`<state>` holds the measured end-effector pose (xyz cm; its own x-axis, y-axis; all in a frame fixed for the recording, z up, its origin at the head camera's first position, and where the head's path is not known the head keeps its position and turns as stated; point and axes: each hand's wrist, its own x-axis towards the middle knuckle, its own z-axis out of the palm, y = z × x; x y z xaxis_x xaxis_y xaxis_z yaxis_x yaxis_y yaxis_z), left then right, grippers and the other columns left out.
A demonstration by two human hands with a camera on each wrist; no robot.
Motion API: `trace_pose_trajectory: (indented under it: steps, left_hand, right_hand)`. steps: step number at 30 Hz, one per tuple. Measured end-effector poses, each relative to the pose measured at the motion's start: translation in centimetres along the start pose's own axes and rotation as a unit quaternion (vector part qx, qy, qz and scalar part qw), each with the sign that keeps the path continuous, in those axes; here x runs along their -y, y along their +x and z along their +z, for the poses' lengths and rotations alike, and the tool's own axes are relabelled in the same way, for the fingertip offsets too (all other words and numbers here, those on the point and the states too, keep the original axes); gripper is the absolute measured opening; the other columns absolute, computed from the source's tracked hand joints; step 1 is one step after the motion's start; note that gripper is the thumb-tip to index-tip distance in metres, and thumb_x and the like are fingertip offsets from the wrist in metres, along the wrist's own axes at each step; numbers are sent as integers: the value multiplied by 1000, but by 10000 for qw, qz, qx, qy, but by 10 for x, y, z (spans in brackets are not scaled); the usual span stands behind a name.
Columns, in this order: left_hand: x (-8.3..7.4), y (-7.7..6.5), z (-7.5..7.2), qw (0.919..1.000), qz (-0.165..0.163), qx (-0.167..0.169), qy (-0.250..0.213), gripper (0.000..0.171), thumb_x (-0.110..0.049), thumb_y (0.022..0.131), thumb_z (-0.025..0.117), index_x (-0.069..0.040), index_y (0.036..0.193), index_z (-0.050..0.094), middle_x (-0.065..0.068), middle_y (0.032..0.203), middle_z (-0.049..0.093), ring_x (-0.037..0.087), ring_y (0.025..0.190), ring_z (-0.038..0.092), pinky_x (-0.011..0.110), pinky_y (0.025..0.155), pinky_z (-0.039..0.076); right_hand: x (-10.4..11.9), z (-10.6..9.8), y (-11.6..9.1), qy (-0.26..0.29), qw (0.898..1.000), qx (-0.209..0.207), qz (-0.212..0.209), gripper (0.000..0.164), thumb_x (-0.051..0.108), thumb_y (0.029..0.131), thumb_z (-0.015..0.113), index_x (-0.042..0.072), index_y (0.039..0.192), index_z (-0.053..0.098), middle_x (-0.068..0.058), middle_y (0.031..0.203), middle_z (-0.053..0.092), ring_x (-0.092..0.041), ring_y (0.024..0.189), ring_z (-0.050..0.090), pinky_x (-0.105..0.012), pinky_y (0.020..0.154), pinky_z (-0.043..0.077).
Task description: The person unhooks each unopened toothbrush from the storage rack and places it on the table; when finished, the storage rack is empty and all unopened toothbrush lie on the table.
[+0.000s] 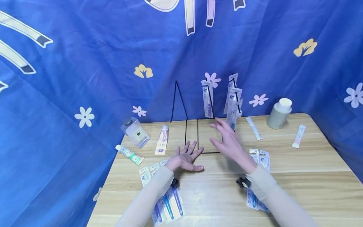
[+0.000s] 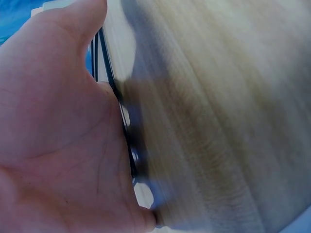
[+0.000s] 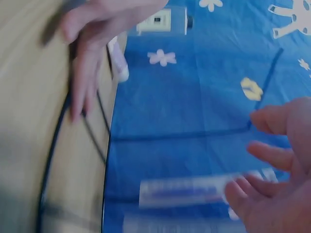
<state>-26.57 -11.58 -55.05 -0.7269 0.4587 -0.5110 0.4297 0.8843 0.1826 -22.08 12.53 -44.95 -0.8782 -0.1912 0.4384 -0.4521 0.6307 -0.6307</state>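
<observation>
A black wire rack point(image 1: 198, 134) stands at the back of the wooden table, with packaged toothbrushes point(image 1: 208, 102) hanging from its middle and right hooks. My left hand point(image 1: 185, 160) is spread over the rack's front left base, holding nothing. In the left wrist view the palm point(image 2: 63, 126) lies beside the dark wire; whether it presses the wire I cannot tell. Slightly blurred, my right hand point(image 1: 228, 140) is raised in front of the right-hand hanging packs point(image 1: 232, 108), fingers apart and nothing between them. The right wrist view shows its fingers point(image 3: 269, 154) near a hanging pack point(image 3: 189, 191).
More toothbrush packs point(image 1: 177, 201) lie under the left forearm, others point(image 1: 252, 198) under the right. Left of the rack are a clear bottle point(image 1: 137, 134) and toothpaste tubes point(image 1: 162, 140). A grey bottle point(image 1: 278, 116) and slim packets point(image 1: 299, 136) are at right. Blue cloth hangs behind.
</observation>
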Motion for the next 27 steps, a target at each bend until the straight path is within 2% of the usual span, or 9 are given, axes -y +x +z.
trace_pose_trajectory:
  steps: [3,8,10,13,16,19,23,27]
  left_hand:
    - [2,0,1,10000,43,-53,-43,99,-89,82,46,-52,158,-7,-6,168,-28,30,156,-23,70,122,-9]
    - [-2,-2,-1,9998,146,-130,-88,100,-90,81,45,-52,159,-5,-4,169,-25,33,158,-19,71,121,-7]
    - [-3,-3,1,9998,143,-107,-42,100,-91,80,44,-52,158,-6,-5,169,-26,32,157,-20,71,121,-7]
    - [-2,1,6,9999,130,-60,51,101,-92,80,41,-52,157,-10,-6,166,-30,30,156,-24,70,121,-9]
    - [0,6,10,9999,108,-9,81,102,-93,80,40,-52,156,-12,-7,165,-32,30,154,-27,70,121,-10]
    - [1,7,10,9999,104,-38,63,102,-92,80,42,-51,157,-10,-6,165,-32,31,155,-26,70,121,-10]
    - [-1,0,5,9998,137,-128,-7,101,-88,82,47,-49,159,-5,-5,168,-28,32,156,-23,71,120,-9]
    - [-3,-7,-2,9998,140,-165,-51,100,-87,83,48,-47,161,-1,-2,170,-24,35,158,-17,72,121,-6]
  right_hand:
    - [9,20,33,-67,9993,-276,257,56,20,90,72,8,142,55,-24,163,30,-44,146,38,-62,117,36]
    - [4,37,75,12,9940,-786,757,52,21,91,69,5,138,57,-25,167,18,-46,150,28,-61,119,33]
    - [-2,40,87,174,9914,-990,835,47,19,91,69,3,134,61,-26,165,25,-46,149,29,-59,120,32]
    - [-8,43,98,276,9879,-1358,690,36,11,90,67,1,125,68,-25,148,48,-42,135,47,-53,114,40]
    - [-10,44,102,331,9833,-1748,382,24,1,90,63,0,112,72,-20,122,64,-36,113,61,-46,100,49]
    - [-8,43,100,444,9776,-2058,19,18,-6,88,61,0,99,73,-17,104,70,-31,94,66,-42,87,53]
    - [-1,39,91,634,9705,-2314,-246,16,-7,86,62,1,93,74,-15,96,72,-28,86,66,-40,79,54]
    - [9,32,73,685,9711,-2273,-248,11,-4,87,67,1,94,73,-14,95,72,-28,85,68,-38,77,56]
